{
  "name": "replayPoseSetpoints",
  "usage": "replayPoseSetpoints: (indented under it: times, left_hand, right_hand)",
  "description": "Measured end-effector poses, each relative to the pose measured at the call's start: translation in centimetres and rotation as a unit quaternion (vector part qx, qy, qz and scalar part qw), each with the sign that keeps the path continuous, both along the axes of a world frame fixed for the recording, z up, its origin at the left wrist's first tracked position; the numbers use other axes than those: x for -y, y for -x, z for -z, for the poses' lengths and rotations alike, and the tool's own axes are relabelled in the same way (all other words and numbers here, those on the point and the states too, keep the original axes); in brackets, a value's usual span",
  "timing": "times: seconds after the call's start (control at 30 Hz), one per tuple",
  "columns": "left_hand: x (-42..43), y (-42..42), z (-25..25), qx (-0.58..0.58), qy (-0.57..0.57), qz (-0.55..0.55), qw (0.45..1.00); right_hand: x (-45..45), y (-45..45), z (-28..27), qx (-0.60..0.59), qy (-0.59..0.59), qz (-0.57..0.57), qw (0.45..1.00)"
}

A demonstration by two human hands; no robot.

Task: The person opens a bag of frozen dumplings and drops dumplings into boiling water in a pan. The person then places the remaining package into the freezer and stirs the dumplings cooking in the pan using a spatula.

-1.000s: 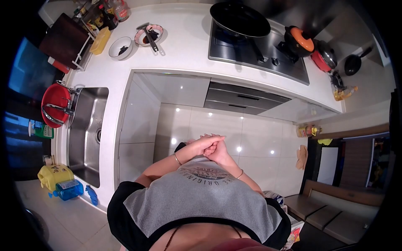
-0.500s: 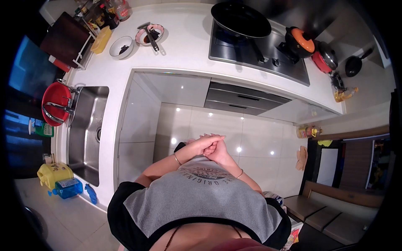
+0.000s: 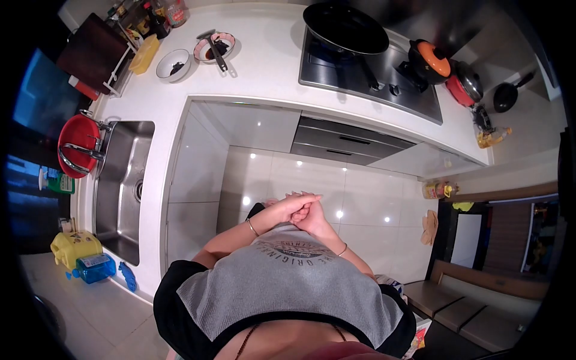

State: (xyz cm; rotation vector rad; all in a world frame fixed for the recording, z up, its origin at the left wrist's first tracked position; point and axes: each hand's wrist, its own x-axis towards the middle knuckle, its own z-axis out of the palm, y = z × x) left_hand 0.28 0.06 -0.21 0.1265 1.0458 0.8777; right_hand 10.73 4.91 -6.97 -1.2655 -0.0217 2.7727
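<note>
In front of my grey-and-black top, my left hand (image 3: 290, 207) and my right hand (image 3: 311, 220) are clasped together. The left hand lies over the right, its fingers closed around it. My right hand's fingers are curled against the left, and part of them is hidden. No object shows in either hand. Both hands are well away from the counter, over the tiled floor (image 3: 252, 174).
On the counter (image 3: 264, 66) are a white bowl (image 3: 170, 72) with dark pieces and a patterned bowl (image 3: 204, 54) with a utensil across it. A black wok (image 3: 345, 27) and an orange-lidded pot (image 3: 433, 57) stand on the stove. The sink (image 3: 123, 174) lies to the left.
The surroundings have shifted very slightly left in view. My hands stay clasped in the same position.
</note>
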Motion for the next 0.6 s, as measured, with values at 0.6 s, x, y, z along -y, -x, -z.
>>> replayPoseSetpoints:
  times: [0.6]
  left_hand:
    - [0.1,0.3,-0.1,0.010,-0.019,-0.021,1.000]
  right_hand:
    - [-0.4,0.0,0.9,-0.074,0.011,-0.012,0.997]
